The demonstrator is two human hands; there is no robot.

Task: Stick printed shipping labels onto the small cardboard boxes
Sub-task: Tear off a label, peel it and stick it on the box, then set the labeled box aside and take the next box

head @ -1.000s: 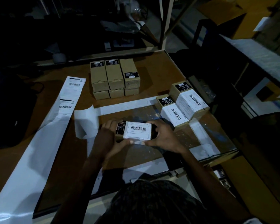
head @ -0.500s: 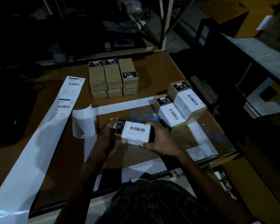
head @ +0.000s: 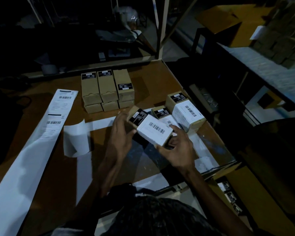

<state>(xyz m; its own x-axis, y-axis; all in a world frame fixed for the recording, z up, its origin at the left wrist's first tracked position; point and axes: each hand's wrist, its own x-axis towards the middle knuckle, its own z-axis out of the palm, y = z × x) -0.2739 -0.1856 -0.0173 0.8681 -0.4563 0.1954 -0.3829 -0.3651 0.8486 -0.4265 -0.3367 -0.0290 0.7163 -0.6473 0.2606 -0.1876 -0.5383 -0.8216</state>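
Observation:
A small cardboard box [head: 151,127] with a white barcode label stuck on top is lifted off the table and turned diagonally. My left hand [head: 122,133] grips its left end and my right hand [head: 178,148] holds its near right corner. Just behind it, two labelled boxes [head: 186,109] stand at the table's right side, the nearer one partly hidden. A stack of unlabelled boxes [head: 107,90] sits further back in the middle. A long strip of printed labels [head: 56,114] runs along the left of the table.
A curled piece of white backing paper [head: 76,137] lies left of my hands. White tape strips cross the brown table [head: 152,79]. The table's right edge [head: 218,133] drops to a dark gap, with shelving [head: 262,68] beyond. Dark items fill the far left.
The labelled box rose from the table and moved right and away, rotating toward the two labelled boxes. Both hands went with it.

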